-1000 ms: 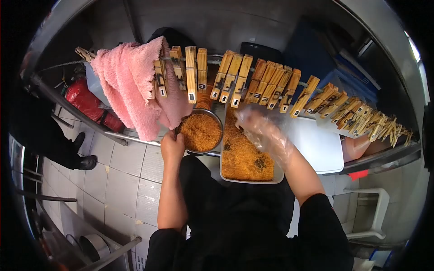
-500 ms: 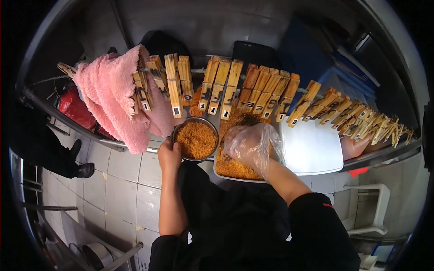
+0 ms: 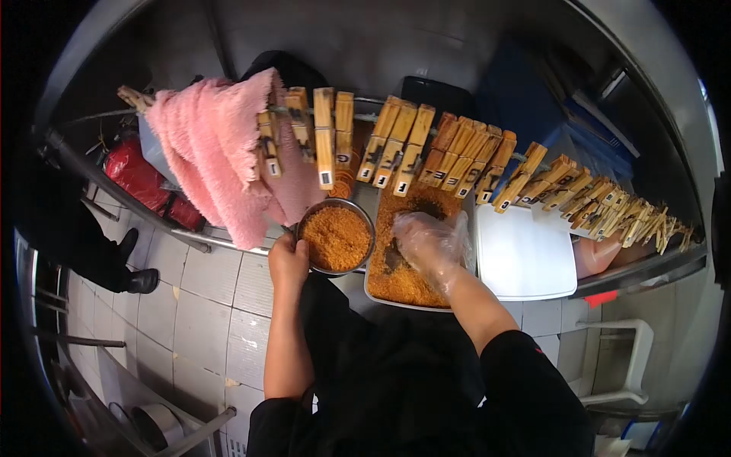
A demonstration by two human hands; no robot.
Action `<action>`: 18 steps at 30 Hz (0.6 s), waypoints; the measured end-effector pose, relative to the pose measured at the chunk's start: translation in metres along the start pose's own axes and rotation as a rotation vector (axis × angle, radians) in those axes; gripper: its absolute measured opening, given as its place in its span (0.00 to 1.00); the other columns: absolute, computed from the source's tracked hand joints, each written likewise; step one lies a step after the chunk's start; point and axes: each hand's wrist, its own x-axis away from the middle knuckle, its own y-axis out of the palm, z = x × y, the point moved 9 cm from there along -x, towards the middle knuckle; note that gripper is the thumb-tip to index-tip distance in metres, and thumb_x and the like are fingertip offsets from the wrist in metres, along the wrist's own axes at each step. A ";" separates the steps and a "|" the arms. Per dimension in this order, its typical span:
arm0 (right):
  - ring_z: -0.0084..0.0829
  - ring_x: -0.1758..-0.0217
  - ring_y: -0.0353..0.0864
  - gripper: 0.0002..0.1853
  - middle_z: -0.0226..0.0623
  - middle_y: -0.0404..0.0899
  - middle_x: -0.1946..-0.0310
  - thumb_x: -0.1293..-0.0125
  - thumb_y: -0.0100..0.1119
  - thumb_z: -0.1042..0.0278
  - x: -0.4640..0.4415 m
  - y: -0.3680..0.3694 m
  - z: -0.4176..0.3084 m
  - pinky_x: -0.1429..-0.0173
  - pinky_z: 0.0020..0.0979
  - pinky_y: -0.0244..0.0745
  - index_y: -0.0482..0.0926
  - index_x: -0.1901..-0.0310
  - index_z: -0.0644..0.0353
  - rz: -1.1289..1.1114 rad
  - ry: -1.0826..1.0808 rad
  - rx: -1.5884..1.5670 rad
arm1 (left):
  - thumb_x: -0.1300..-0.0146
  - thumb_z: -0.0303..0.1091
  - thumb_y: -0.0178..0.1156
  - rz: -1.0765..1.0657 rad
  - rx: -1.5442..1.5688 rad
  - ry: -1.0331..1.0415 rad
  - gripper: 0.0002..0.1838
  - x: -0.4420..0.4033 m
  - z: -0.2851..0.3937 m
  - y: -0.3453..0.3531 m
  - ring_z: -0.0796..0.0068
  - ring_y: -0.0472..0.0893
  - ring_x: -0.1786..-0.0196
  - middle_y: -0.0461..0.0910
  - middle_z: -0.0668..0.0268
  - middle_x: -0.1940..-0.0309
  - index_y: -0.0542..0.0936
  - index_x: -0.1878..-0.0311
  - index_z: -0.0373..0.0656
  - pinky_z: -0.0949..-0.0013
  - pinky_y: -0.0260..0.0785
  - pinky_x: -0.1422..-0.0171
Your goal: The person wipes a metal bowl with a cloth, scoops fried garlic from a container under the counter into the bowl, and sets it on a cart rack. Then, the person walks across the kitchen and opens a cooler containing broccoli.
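orange crumbs point(image 3: 411, 289) under gloved right hand point(image 3: 425, 240), grip unclear — left hand point(image 3: 288, 263) tight on metal pan point(image 3: 372, 238)

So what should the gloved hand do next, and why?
Perhaps the right hand should gather some orange crumbs: it is down at them in the tub, while the left hand holds the pan close beside.

Kitchen, likely commercial: tub point(image 3: 411, 306) of orange granules point(image 3: 407, 289) under right hand point(image 3: 422, 242), metal pan point(image 3: 373, 238) at left hand point(image 3: 289, 263), tiled floor point(image 3: 202, 305) below.
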 end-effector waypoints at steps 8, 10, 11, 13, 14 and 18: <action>0.26 0.54 0.75 0.11 0.32 0.78 0.59 0.34 0.57 0.67 -0.021 0.005 -0.001 0.47 0.27 0.69 0.79 0.52 0.59 -0.152 0.264 -1.722 | 0.39 0.30 0.58 0.030 -0.064 0.054 0.11 0.000 0.011 -0.003 0.69 0.77 0.83 0.76 0.58 0.83 0.74 0.74 0.33 0.62 0.69 0.77; 0.24 0.56 0.75 0.11 0.35 0.76 0.58 0.31 0.52 0.73 -0.013 -0.071 -0.066 0.53 0.24 0.68 0.74 0.48 0.59 -0.068 0.262 -1.606 | 0.41 0.31 0.60 -0.002 -0.056 -0.007 0.10 0.000 0.028 -0.009 0.56 0.79 0.73 0.78 0.50 0.77 0.76 0.71 0.31 0.57 0.70 0.68; 0.26 0.53 0.78 0.11 0.35 0.79 0.57 0.31 0.53 0.70 -0.026 -0.054 -0.079 0.48 0.26 0.71 0.78 0.50 0.60 -0.263 0.281 -1.290 | 0.43 0.32 0.61 -0.038 -0.047 -0.068 0.12 0.001 0.031 -0.009 0.42 0.82 0.64 0.80 0.43 0.70 0.78 0.68 0.30 0.51 0.72 0.58; 0.30 0.55 0.82 0.12 0.36 0.83 0.59 0.31 0.53 0.65 -0.037 -0.006 -0.099 0.49 0.31 0.77 0.81 0.53 0.60 -0.278 0.111 -1.185 | 0.44 0.32 0.61 -0.042 -0.011 -0.085 0.12 0.000 0.030 -0.009 0.41 0.81 0.63 0.80 0.42 0.70 0.78 0.68 0.29 0.50 0.71 0.58; 0.30 0.58 0.84 0.13 0.35 0.83 0.62 0.31 0.52 0.64 -0.031 0.010 -0.108 0.55 0.33 0.79 0.81 0.54 0.61 -0.105 -0.077 -1.390 | 0.42 0.31 0.59 -0.013 -0.059 -0.019 0.11 -0.002 0.034 -0.009 0.53 0.81 0.71 0.79 0.48 0.75 0.77 0.69 0.30 0.55 0.71 0.65; 0.30 0.67 0.82 0.10 0.34 0.80 0.69 0.35 0.51 0.68 -0.042 -0.032 -0.178 0.65 0.36 0.75 0.81 0.58 0.60 -0.234 -0.431 0.107 | 0.40 0.30 0.58 0.010 -0.106 0.072 0.10 -0.003 0.040 -0.008 0.64 0.80 0.81 0.78 0.54 0.81 0.75 0.71 0.31 0.60 0.71 0.74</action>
